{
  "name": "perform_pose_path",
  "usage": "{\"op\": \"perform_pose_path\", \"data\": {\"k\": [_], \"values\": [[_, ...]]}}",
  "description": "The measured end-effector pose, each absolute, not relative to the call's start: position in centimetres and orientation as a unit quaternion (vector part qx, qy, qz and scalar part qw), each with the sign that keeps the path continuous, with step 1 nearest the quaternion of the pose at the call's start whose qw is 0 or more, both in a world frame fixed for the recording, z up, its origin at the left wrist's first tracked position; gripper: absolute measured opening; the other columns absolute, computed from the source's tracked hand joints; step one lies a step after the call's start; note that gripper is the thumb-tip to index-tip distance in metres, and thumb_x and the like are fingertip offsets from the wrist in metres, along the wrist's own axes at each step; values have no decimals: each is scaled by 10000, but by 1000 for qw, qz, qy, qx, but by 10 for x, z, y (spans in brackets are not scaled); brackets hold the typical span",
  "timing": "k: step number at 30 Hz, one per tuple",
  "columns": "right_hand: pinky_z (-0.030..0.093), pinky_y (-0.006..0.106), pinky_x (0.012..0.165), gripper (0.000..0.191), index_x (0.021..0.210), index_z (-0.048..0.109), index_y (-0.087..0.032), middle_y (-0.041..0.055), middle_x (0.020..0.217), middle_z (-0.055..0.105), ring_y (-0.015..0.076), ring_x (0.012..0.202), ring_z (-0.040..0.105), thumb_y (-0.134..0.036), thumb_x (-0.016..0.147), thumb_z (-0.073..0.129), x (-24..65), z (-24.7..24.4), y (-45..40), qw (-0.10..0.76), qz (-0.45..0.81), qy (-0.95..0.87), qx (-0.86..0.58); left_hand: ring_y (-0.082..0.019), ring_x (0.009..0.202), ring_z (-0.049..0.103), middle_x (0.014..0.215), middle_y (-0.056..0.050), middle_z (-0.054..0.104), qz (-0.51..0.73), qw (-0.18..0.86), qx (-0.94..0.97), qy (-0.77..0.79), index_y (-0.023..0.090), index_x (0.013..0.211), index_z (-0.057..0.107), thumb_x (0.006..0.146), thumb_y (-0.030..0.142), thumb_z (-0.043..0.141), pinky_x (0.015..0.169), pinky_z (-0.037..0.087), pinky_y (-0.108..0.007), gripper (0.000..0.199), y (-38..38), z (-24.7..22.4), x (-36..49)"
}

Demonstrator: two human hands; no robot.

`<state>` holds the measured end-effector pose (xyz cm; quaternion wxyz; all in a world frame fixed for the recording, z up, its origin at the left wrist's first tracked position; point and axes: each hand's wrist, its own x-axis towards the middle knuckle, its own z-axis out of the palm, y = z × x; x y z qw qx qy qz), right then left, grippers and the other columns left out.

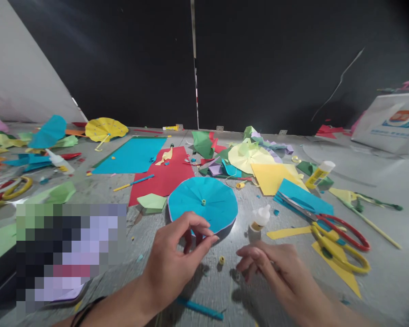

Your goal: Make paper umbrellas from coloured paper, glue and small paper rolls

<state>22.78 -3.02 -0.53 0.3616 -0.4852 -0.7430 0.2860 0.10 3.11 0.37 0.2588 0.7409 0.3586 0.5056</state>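
A round, pleated blue paper disc lies in the middle, with a small yellow paper roll at its centre. My left hand overlaps its near edge, thumb and fingertips pinched together. Whatever is between them, if anything, is too small to make out. My right hand is closed to the right, fingers curled and thumb pressed to them; their contents are hidden. Just behind it stands a small white glue bottle. Between my hands another yellow paper roll stands on the table. A thin blue stick lies in front.
At right lie red-handled scissors, yellow-handled scissors and a glue stick. Red paper, a blue sheet and several scraps spread behind. A yellow paper umbrella sits back left, before a dark partition.
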Motion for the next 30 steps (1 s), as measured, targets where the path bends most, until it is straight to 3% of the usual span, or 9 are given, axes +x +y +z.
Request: {"op": "perform_pose_path", "data": {"k": [5, 11, 14, 19, 24, 26, 30], "values": [[609, 201, 726, 210, 1141, 720, -203, 42, 950, 825, 136, 811, 790, -200, 1048, 532, 227, -12, -28, 387, 177, -800, -423, -53, 632, 673, 782, 62, 753, 496, 246, 762, 336, 249, 986, 757, 898, 94, 740, 609, 511, -109, 179, 34, 6, 0], [630, 255, 817, 351, 1310, 626, -262, 39, 1076, 815, 151, 942, 792, -119, 1035, 462, 231, -20, -31, 376, 146, -801, -442, -57, 656, 700, 906, 34, 788, 490, 270, 763, 325, 242, 1141, 724, 1016, 118, 556, 663, 556, -140, 244, 42, 4, -4], [637, 269, 836, 376, 1361, 581, -254, 61, 1145, 799, 161, 1020, 782, -116, 1041, 440, 229, -18, -31, 377, 159, -790, -456, -58, 705, 705, 956, 38, 785, 496, 256, 757, 339, 248, 1123, 718, 1009, 126, 580, 674, 556, -139, 216, 45, 4, -4], [636, 272, 760, 254, 1245, 671, -242, 50, 1001, 825, 168, 864, 791, -176, 1035, 545, 224, -13, -28, 417, 143, -778, -448, -84, 851, 703, 978, 27, 758, 526, 172, 753, 355, 237, 1026, 727, 959, 113, 679, 689, 532, -152, 149, 54, 17, -8], [616, 267, 699, 192, 1082, 726, -226, 37, 912, 803, 159, 800, 767, -189, 1031, 544, 223, -11, -27, 410, 140, -780, -450, -104, 895, 683, 980, -15, 716, 521, 141, 773, 333, 195, 1081, 707, 1030, 108, 542, 769, 544, -203, 194, 65, 22, -17], [626, 278, 752, 217, 1119, 704, -228, 42, 972, 798, 161, 866, 766, -166, 1030, 516, 223, -12, -28, 407, 141, -784, -447, -140, 976, 691, 1046, -49, 714, 484, 139, 801, 323, 178, 1119, 699, 1044, 133, 507, 849, 565, -255, 211, 68, 16, -17], [624, 300, 875, 222, 1196, 646, -243, 44, 1086, 775, 166, 1005, 746, -156, 1021, 541, 221, -12, -30, 394, 134, -793, -444, -313, 1269, 613, 1339, -150, 661, 345, 88, 873, 334, 144, 1205, 710, 1000, 290, 632, 1074, 521, -509, 263, 74, 1, -15]]}}
